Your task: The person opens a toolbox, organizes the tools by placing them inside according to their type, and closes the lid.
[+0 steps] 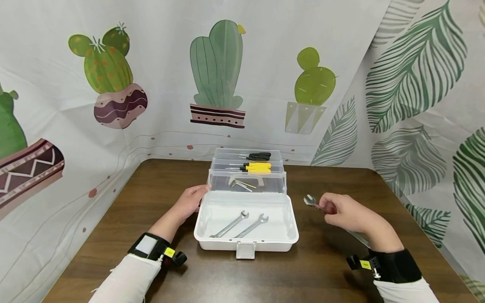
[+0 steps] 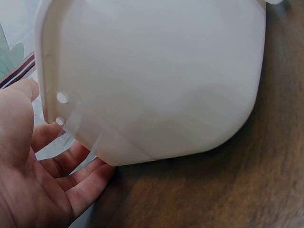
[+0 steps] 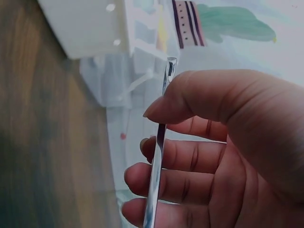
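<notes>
A white toolbox (image 1: 246,244) stands open on the table, with two silver wrenches (image 1: 230,226) (image 1: 253,226) lying slanted in its bottom. My left hand (image 1: 191,200) grips the box at its back left corner. In the left wrist view, the thumb is at the rim and the curled fingers (image 2: 78,171) reach behind the white side wall (image 2: 161,85). My right hand (image 1: 346,212) holds another silver wrench (image 1: 310,200) above the table, right of the box. In the right wrist view, the thumb pinches its shank (image 3: 154,185) against the fingers.
Clear trays rise behind the box, holding black-handled screwdrivers (image 1: 259,156), yellow-handled screwdrivers (image 1: 259,167) and hex keys (image 1: 242,185). A clear latch (image 1: 245,250) hangs at the front. A metal strip (image 1: 358,238) shows below the right hand; whether it belongs to the held wrench is unclear.
</notes>
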### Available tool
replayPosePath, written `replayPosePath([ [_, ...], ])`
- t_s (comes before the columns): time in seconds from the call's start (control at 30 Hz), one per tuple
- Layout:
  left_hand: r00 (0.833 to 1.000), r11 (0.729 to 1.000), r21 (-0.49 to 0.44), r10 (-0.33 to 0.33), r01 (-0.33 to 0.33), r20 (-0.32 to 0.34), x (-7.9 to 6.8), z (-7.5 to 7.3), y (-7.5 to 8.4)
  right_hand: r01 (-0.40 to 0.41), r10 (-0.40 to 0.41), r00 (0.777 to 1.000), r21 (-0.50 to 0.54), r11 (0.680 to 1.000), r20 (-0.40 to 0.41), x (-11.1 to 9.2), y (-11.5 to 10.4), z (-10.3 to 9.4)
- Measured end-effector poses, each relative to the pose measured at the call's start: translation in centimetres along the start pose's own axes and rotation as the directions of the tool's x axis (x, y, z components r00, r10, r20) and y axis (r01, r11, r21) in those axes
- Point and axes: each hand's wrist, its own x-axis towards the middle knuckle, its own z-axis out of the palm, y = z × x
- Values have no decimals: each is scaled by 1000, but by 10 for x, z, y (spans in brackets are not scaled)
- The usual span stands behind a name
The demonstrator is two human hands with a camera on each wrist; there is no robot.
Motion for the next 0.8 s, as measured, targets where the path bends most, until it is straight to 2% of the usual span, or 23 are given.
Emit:
replayPosePath([
  [0.23, 1000, 1000, 6, 0, 0, 0, -1, 0, 0, 72, -72, 997, 0, 997, -14, 0, -14, 0],
  [0.47, 1000, 1000, -2, -2, 2, -3, 0, 0, 1, 134, -135, 991, 18, 991, 20, 2, -30, -1],
  [0.63, 1000, 1000, 14, -5, 5, -6, 1, 0, -1, 181, -181, 983, 3, 983, 24, 12, -46, -6],
  [0.8, 1000, 1000, 6, -8, 8, -2, 3, 0, -3, 225, -222, 972, -21, 974, 81, 30, -68, -15],
])
